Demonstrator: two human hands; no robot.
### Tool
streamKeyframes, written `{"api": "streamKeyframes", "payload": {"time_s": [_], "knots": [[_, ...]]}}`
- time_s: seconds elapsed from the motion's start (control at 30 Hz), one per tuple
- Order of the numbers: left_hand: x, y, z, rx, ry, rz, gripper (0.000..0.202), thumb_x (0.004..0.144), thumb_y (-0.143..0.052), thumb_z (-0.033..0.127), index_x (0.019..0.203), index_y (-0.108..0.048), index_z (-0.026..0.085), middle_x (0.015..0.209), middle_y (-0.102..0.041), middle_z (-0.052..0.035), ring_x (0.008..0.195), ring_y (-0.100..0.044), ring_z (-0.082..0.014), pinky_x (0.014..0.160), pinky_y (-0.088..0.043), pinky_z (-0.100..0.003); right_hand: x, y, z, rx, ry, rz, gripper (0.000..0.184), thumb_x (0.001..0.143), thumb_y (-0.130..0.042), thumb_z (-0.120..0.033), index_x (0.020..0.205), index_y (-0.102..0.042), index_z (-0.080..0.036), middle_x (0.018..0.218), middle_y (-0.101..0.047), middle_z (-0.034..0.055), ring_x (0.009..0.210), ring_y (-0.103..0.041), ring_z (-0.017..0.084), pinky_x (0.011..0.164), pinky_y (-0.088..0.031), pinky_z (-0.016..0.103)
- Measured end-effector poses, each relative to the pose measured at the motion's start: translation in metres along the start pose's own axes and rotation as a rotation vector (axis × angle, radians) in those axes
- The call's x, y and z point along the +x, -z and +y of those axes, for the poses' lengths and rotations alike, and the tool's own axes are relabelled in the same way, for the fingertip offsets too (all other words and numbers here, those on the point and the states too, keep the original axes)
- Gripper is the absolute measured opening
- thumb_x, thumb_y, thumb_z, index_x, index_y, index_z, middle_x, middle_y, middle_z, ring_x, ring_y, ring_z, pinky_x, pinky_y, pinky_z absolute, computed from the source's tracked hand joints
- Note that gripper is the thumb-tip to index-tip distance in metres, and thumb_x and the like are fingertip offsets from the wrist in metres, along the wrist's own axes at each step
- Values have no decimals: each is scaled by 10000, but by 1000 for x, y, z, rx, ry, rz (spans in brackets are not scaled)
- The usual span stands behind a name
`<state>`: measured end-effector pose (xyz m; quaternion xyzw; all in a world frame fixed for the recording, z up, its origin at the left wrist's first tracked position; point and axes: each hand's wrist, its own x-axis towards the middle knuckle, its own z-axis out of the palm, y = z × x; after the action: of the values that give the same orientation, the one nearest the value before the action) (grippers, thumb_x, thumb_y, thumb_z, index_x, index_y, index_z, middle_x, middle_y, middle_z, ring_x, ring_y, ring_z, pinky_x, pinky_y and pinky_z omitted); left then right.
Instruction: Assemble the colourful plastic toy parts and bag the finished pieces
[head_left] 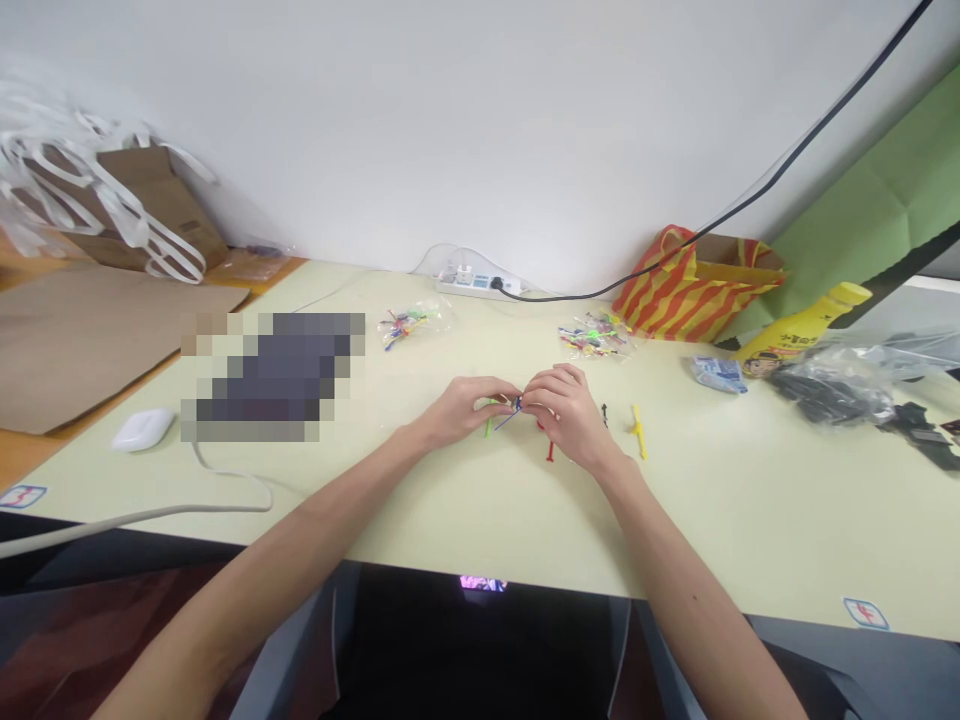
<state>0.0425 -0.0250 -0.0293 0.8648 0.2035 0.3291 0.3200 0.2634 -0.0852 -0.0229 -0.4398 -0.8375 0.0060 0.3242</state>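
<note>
Pale yellow-green tabletop (420, 500) against a plain white wall (450, 130). Along the wall: white rectangular power strip (456, 287) with black plug (496, 285) inserted. In front of the strip: clear plastic bag of small multicoloured pieces (405, 322) to the left, second clear bag of similar pieces (592, 337) to the right.

Left hand (469, 408): fingers narrowed to a pinch on small dark-blue thin-stemmed piece (508, 418). Right hand (562, 405): fingertips pinched on the same piece, exact grip partly hidden. Position of piece: between both hands, near the table's middle; contact with tabletop impossible to tell.

Just beside the left fingers: slim bright-green piece (489, 422). Under the right hand, partly covered: red stick-shaped piece (550, 452). Right of that hand: small black piece (604, 413), then yellow stick-shaped piece with side arm (639, 433).
</note>
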Motion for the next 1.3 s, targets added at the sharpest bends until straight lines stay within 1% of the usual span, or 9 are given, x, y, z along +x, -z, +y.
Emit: {"api": "streamKeyframes", "payload": {"time_s": [0.1,0.27,0.47,0.6,0.83,0.97,1.13,1.3], "knots": [[1,-1,3,-66,1,14,241,968,-625,345,1121,-723,188,1079,-758,-85,958,-723,-186,907,-579,-327,0,0,0,12,9,20,213,1016,-507,-235,920,-695,-263,1007,-744,31,1057,-610,198,1090,-301,423],[0,-2,5,-107,12,25,260,971,-612,356,1118,-720,171,1082,-750,-101,958,-724,-190,911,-607,-354,0,3,-1,-12,4,-2,231,1016,-497,-224,932,-707,-269,1011,-744,32,1046,-604,199,1064,-319,421],[0,-4,6,-159,25,44,253,953,-633,342,1111,-723,167,1082,-743,-102,963,-721,-183,919,-623,-352,0,4,-2,-8,4,-8,229,1024,-496,-248,922,-700,-268,1006,-744,29,1016,-608,197,1069,-317,419],[1,-3,6,-206,57,44,239,940,-656,315,1110,-726,162,1086,-737,-99,980,-717,-178,934,-616,-334,0,4,-3,14,8,9,207,1023,-507,-253,925,-688,-262,1007,-745,24,1002,-613,190,1079,-313,415],[1,-2,7,-233,112,43,280,951,-644,363,1138,-729,173,1123,-742,-107,1012,-725,-201,938,-612,-352,0,5,-3,22,-46,49,161,1021,-517,-267,942,-657,-256,990,-748,33,998,-627,205,1079,-317,425],[1,-2,7,-238,125,65,296,946,-648,378,1132,-731,164,1130,-743,-114,1018,-727,-208,937,-612,-350,0,6,-4,14,-27,58,168,1023,-512,-253,923,-647,-249,973,-748,26,989,-628,195,1085,-314,415],[1,-2,8,-241,115,47,285,949,-640,373,1115,-737,162,1112,-744,-118,1009,-723,-209,935,-614,-360,0,5,-4,9,-12,44,162,1020,-515,-235,937,-653,-247,980,-749,31,986,-628,200,1068,-325,424],[1,-1,8,-279,128,22,276,925,-674,347,1112,-734,153,1103,-737,-109,999,-718,-197,964,-604,-358,-1,3,-1,39,51,92,136,997,-553,-199,932,-663,-246,957,-747,18,951,-621,193,1034,-346,427]]}}
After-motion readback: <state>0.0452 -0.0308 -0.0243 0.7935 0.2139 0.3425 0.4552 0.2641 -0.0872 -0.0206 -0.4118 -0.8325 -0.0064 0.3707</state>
